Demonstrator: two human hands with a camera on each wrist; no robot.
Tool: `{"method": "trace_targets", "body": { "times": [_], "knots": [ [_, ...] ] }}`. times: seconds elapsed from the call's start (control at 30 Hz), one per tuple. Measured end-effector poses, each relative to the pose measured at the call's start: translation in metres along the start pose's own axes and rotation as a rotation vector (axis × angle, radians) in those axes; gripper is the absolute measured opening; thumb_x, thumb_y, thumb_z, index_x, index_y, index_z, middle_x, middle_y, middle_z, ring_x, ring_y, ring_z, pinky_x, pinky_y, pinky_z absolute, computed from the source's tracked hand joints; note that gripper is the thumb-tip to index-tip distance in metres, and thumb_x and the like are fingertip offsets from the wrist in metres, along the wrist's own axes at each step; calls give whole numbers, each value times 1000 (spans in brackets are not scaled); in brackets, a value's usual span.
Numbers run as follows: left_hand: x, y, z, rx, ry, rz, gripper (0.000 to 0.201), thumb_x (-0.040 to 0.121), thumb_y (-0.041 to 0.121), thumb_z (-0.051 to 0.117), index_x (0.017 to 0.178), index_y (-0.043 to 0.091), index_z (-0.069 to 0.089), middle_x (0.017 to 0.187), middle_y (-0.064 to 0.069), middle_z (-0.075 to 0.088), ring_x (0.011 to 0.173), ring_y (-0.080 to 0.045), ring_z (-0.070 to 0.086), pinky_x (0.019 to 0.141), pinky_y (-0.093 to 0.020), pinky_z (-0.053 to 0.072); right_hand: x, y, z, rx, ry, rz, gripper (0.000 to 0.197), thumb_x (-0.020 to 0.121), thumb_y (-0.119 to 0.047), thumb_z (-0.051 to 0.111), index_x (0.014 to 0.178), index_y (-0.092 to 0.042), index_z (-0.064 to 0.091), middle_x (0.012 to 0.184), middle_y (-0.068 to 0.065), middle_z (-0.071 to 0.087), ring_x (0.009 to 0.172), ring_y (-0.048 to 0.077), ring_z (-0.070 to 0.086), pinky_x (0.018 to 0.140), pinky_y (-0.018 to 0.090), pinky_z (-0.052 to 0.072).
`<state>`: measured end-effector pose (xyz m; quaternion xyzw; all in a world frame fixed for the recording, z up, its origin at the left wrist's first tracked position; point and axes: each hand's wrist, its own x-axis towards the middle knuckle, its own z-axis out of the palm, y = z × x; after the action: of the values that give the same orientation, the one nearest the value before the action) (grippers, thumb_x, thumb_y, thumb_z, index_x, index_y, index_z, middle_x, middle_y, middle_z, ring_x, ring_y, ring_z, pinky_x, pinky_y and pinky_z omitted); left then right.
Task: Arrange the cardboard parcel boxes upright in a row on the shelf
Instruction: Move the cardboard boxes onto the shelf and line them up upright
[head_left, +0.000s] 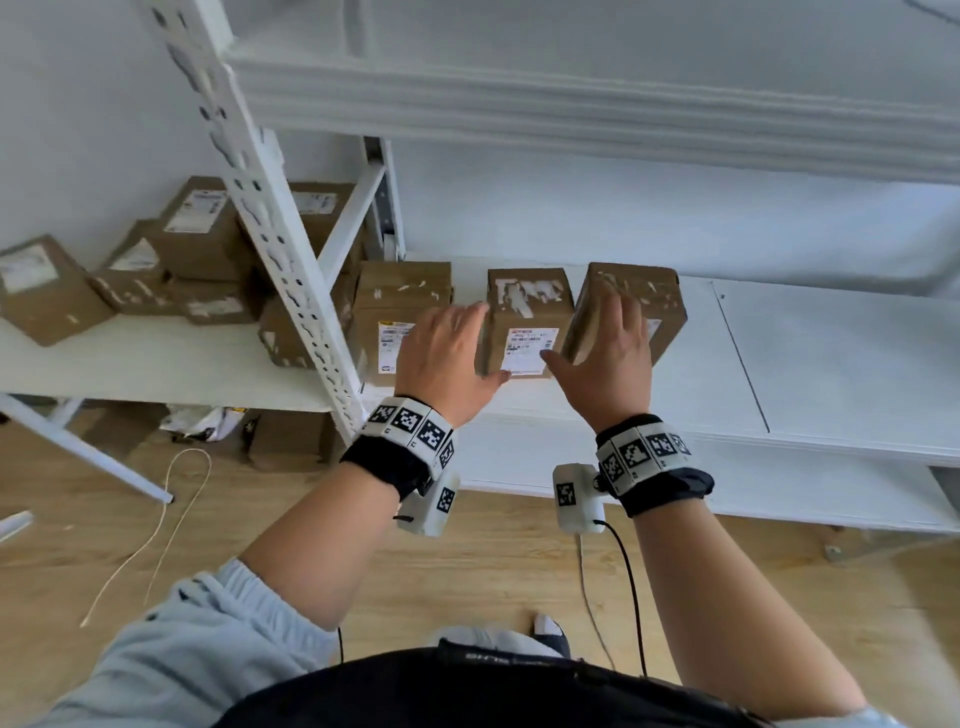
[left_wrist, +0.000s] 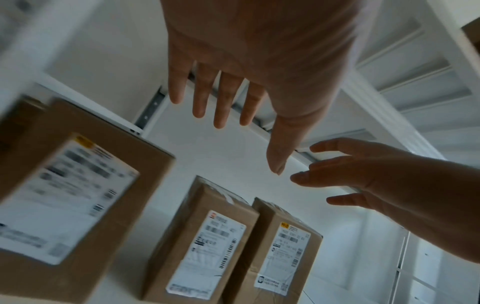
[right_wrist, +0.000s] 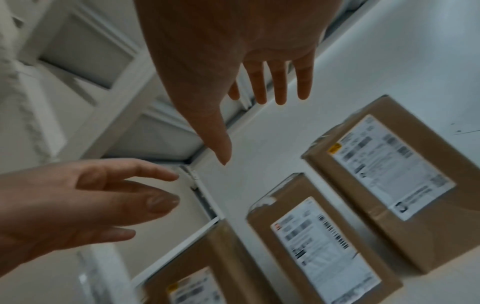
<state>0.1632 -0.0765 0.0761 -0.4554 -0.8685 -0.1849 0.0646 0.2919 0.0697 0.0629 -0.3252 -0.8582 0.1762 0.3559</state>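
Three brown cardboard parcel boxes with white labels stand upright in a row on the white shelf (head_left: 831, 374): the left box (head_left: 402, 306), the middle box (head_left: 527, 312) and the right box (head_left: 644, 301). The right box leans slightly, close against the middle one. My left hand (head_left: 488, 345) hovers with spread fingers in front of the gap between the left and middle boxes. Spread the same way, my right hand (head_left: 582, 327) is in front of the right box. In both wrist views my left hand (left_wrist: 246, 142) and right hand (right_wrist: 249, 131) hold nothing.
A jumble of more cardboard boxes (head_left: 197, 244) lies on the neighbouring shelf to the left, behind a white perforated post (head_left: 275, 234). An upper shelf (head_left: 571, 93) overhangs the row. Bare shelf surface stretches to the right. A loose cord (head_left: 171, 499) lies on the wooden floor.
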Motion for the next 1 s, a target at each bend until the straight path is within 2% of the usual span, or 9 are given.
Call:
{"method": "trace_targets", "body": {
  "times": [0.1, 0.3, 0.5, 0.63, 0.8, 1.0],
  "knots": [
    [-36, -45, -25, 9, 0, -12, 85, 76, 55, 75, 144, 18, 39, 139, -5, 53, 128, -27, 45, 106, -43, 40, -32, -57, 15, -50, -27, -92, 90, 65, -26, 87, 142, -9, 42, 134, 16, 51, 120, 36, 51, 98, 48, 48],
    [-101, -125, -68, -3, 31, -108, 85, 73, 55, 78, 141, 19, 42, 136, -3, 56, 124, -26, 49, 103, -39, 42, -88, -151, 47, -79, -142, -192, 92, 67, -30, 87, 143, -10, 40, 139, 14, 48, 124, 35, 49, 100, 50, 47],
    [-134, -172, -97, -30, 81, -187, 84, 74, 53, 78, 140, 17, 43, 133, -5, 57, 123, -28, 50, 101, -41, 43, -102, -217, 79, -78, -239, -300, 89, 68, -33, 86, 142, -12, 41, 137, 13, 48, 122, 35, 49, 99, 50, 47],
    [-137, -203, -105, -17, 101, -248, 84, 76, 53, 76, 143, 17, 41, 136, -6, 55, 126, -28, 47, 103, -41, 42, -91, -249, 103, -50, -275, -346, 88, 68, -31, 84, 143, -14, 41, 141, 10, 46, 126, 32, 47, 100, 48, 47],
    [-122, -246, -103, 30, 90, -328, 83, 75, 51, 78, 143, 19, 41, 138, -4, 53, 128, -28, 46, 104, -41, 42, -71, -271, 141, 3, -321, -367, 85, 71, -25, 82, 144, -14, 40, 146, 12, 41, 131, 34, 42, 108, 47, 42],
    [-84, -290, -98, 73, 38, -386, 86, 75, 52, 77, 144, 19, 38, 141, -5, 51, 130, -28, 44, 104, -41, 40, -40, -289, 192, 70, -384, -393, 85, 71, -25, 82, 144, -13, 41, 146, 11, 41, 129, 32, 44, 104, 45, 45]
  ]
}}
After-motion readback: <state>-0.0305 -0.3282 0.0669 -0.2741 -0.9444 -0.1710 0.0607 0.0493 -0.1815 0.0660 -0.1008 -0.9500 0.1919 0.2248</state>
